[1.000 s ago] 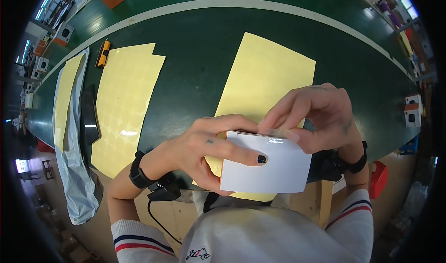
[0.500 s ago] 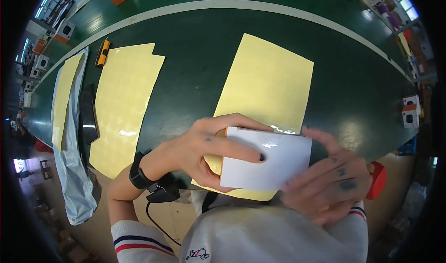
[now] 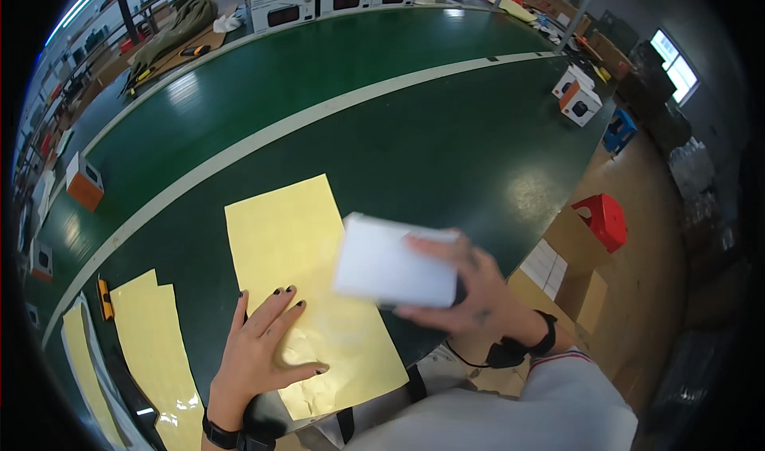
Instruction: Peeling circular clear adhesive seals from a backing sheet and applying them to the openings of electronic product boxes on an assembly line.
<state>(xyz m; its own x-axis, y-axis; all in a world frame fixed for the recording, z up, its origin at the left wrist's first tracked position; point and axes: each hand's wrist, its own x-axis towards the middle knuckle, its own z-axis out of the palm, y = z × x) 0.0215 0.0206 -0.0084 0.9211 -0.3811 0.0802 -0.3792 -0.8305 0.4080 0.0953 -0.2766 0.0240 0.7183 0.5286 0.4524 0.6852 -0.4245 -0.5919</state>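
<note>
A small white box [image 3: 381,261], smeared by motion, is gripped in my right hand [image 3: 478,284] above the table, just right of a yellow sticker sheet [image 3: 279,228]. My fingers lie over its near and right sides. On that sheet rests my left hand [image 3: 259,351], fingers spread flat and holding nothing. Clear round stickers seem to lie on the sheet's glossy, wrinkled near part, though blur hides their exact outlines.
More yellow sheets [image 3: 155,331] and an orange-black cutter [image 3: 104,298] lie at the left. Small white-and-orange boxes [image 3: 580,103] stand at the far right. An open carton [image 3: 586,300] holding white boxes sits beside the table, near a red stool [image 3: 603,221].
My view has swung right. The left hand has let go of the box and come down flat on the yellow sheet; the right hand now holds the box, moved off to the right.
</note>
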